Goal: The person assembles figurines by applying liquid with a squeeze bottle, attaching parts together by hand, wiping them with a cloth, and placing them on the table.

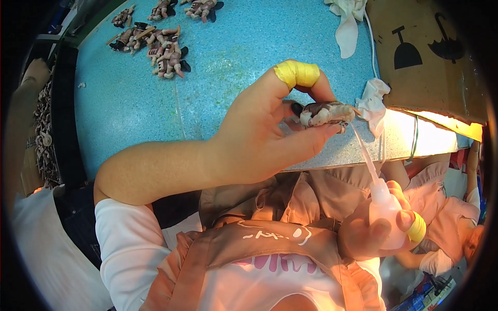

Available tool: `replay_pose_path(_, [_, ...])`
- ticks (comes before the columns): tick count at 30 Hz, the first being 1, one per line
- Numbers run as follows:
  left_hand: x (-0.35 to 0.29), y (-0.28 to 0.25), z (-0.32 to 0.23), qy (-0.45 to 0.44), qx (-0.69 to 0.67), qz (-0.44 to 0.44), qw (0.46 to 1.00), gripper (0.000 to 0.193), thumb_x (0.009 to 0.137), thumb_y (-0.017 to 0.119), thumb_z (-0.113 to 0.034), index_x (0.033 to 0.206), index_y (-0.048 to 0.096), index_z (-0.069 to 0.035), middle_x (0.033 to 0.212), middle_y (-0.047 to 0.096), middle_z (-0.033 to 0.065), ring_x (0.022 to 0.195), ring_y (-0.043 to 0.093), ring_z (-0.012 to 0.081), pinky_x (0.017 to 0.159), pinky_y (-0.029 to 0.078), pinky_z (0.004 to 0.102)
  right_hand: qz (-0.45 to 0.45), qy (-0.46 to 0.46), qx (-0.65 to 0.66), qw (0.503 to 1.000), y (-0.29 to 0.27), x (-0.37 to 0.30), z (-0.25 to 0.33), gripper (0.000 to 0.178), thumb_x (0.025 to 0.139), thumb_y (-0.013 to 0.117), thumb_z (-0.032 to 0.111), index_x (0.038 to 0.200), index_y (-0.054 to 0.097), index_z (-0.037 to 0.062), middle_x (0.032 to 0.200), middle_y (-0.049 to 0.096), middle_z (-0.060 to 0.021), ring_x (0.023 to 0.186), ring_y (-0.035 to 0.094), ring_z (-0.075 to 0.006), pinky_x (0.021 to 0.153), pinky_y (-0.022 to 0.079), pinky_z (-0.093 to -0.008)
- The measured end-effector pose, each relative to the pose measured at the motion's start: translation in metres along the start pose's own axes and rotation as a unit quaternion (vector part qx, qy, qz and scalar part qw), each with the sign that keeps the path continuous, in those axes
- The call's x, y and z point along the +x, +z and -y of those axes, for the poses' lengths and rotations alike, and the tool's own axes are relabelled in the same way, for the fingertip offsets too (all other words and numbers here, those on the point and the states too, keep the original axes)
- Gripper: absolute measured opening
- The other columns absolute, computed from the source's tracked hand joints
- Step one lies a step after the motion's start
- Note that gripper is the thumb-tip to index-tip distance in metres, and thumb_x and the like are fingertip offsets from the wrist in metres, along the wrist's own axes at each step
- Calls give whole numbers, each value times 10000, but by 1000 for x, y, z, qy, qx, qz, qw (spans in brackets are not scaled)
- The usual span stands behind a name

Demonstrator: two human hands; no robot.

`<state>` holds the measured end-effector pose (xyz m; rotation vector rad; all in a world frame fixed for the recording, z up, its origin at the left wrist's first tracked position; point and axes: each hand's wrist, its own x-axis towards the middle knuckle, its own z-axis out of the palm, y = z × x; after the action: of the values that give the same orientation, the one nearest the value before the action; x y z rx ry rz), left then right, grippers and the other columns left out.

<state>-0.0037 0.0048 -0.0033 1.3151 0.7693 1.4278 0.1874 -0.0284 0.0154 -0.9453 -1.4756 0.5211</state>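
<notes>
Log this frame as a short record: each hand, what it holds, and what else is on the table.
left hand: pinches a small toy figure; yellow tape wraps one finger
right hand: grips a squeeze bottle, its thin nozzle tip at the figure
table: speckled blue top
far left of table: pile of similar figures
by the figure: white cloths
right: cardboard box
</notes>
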Motion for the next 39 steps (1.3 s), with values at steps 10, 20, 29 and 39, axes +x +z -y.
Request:
replay_pose_path(10, [-1, 0, -3, -39, 0, 18, 999, 396, 772, 543, 149, 1100, 381, -3, 1016, 459, 104, 982, 528, 181, 864, 490, 358, -3, -38, 22, 999, 3, 1, -8, 280, 806, 602, 271, 992, 478, 105, 798, 510, -101, 668, 461, -222, 619, 416, -358])
replay_pose_path(20, [-1, 0, -6, -64, -32, -31, 997, 407, 787, 566, 111, 1123, 367, -8, 1046, 445, 95, 1008, 527, 188, 849, 501, 370, 122, 297, 180, 930, 6, 42, -42, 265, 814, 605, 74, 1027, 528, -65, 877, 591, -92, 803, 561, -164, 766, 443, -294])
replay_pose_path(29, [-3, 6, -8, -67, -52, -69, 994, 374, 788, 576, 90, 1100, 402, -19, 1036, 479, 91, 959, 539, 172, 826, 482, 319, 216, 42, -136, 966, 39, 64, -75, 320, 686, 709, 116, 925, 534, -2, 882, 564, -158, 868, 538, -319, 725, 429, -378])
replay_pose_path(39, [0, -2, -16, -123, -92, -53, 987, 349, 801, 567, 72, 1102, 416, -18, 1014, 530, 116, 932, 544, 178, 826, 480, 333, 8, -155, -95, 983, -7, 85, -77, 222, 728, 619, -21, 940, 553, -3, 832, 589, -101, 668, 531, -181, 606, 438, -276])
